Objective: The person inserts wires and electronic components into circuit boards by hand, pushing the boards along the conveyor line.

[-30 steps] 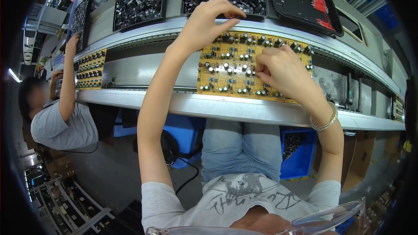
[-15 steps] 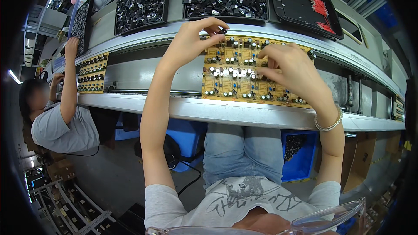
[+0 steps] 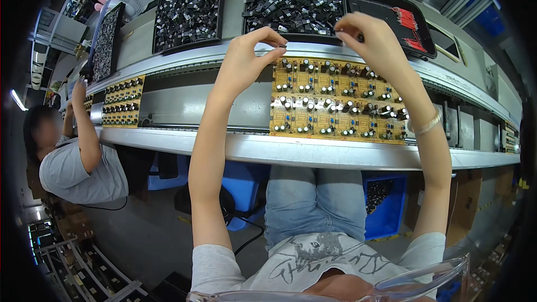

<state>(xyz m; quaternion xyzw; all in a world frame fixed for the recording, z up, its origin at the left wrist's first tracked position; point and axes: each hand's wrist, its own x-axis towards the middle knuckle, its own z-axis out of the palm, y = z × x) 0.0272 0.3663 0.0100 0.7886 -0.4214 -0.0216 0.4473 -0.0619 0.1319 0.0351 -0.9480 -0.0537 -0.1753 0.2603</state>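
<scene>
My left hand (image 3: 246,61) pinches a small black component (image 3: 283,46) between thumb and forefinger, just above the far left corner of a yellow-brown circuit board panel (image 3: 309,82). Rows of upright capacitors and black parts stand on that panel. Over the front edge of the middle black tray (image 3: 302,38) is my right hand (image 3: 372,39), its fingers curled and thumb and forefinger close together. A dark bit shows inside its curl, too small to name. Heaps of loose black components (image 3: 293,0) fill the tray.
The panel sits between metal conveyor rails (image 3: 240,146). Another tray of black components (image 3: 189,8) stands to the left, and a black tray with red parts (image 3: 386,17) to the right. A co-worker (image 3: 84,168) sits at far left by another panel (image 3: 123,103). Below is a blue bin (image 3: 386,221).
My right hand has moved from above the panel up to the tray's front edge. My left hand still holds the black component. The panel appears slightly lower and farther right in view.
</scene>
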